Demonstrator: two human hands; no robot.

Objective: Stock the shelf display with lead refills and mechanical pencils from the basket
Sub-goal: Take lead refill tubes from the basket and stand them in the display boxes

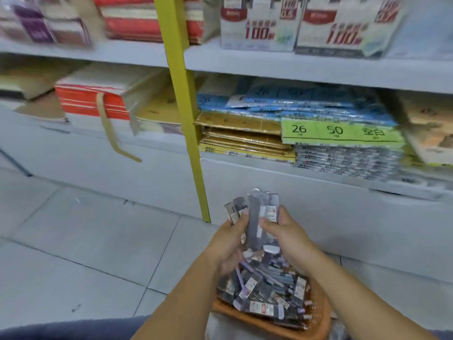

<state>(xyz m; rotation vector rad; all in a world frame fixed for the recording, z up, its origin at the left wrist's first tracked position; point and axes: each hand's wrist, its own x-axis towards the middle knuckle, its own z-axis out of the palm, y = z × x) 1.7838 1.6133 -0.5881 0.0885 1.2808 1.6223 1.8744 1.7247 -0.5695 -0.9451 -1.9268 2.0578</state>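
An orange basket [318, 322] sits on the floor at the bottom centre, heaped with several clear packets of pencils and lead refills [267, 288]. Above it, both hands hold a fanned bunch of packets [256, 217] upright. My left hand [230, 244] grips the bunch from the left, thumb on the front. My right hand [282, 231] pinches the tall front packet from the right. The bunch stands in front of the white shelf base.
A yellow upright post [186, 99] divides the shelving. The low shelf holds blue, gold and green stacked packs [340, 131] on the right, red and brown packs [93, 101] on the left. White boxes [259, 23] stand on the upper shelf. Grey tiled floor [85, 241] lies to the left.
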